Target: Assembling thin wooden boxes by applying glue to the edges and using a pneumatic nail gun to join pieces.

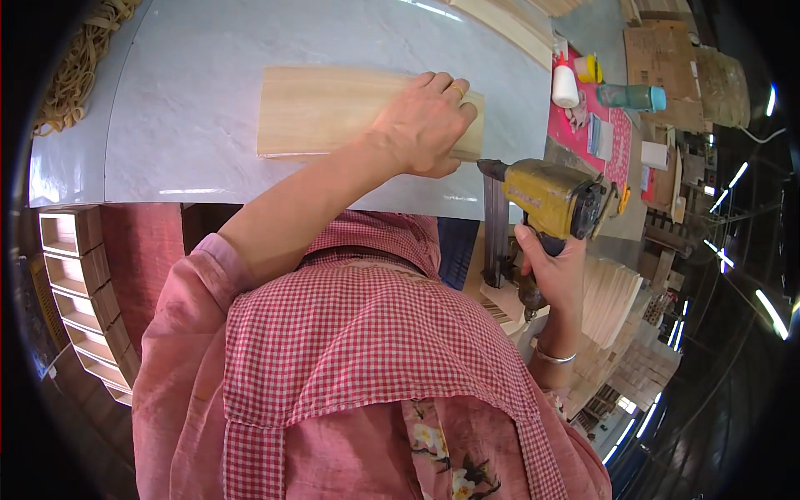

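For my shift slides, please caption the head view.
Left hand on a pale wooden piece, right hand gripping a yellow nail gun beside it.

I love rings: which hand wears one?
The left hand, resting on the pale wood, wears a ring; the right hand, gripping the yellow nail gun, shows none.

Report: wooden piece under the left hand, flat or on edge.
Flat: the wooden piece shows its broad face upward on the pale table.
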Tool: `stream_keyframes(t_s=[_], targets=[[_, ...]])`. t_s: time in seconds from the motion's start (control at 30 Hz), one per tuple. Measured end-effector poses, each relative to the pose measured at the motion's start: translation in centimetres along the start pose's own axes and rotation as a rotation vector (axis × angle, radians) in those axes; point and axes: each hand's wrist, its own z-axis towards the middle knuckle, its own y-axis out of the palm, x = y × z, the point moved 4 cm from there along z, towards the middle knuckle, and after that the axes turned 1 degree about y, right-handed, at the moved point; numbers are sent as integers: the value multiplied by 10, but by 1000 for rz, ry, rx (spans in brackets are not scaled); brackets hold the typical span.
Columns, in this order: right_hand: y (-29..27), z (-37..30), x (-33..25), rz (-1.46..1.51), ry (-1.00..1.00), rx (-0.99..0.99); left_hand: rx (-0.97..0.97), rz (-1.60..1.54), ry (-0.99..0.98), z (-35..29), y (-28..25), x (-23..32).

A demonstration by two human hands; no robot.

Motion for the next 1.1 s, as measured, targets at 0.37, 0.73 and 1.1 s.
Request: stream_keyframes(t_s=[0.37,0.73,1.1], targets=[[15,-7,1,66,51,12,14,7,4,-1,-2,1],[16,-8,7,56,131,25,34,1,7,0,-2,0],[18,18,-20,-61,53,25,-79,-71,-41,0,-4,0]])
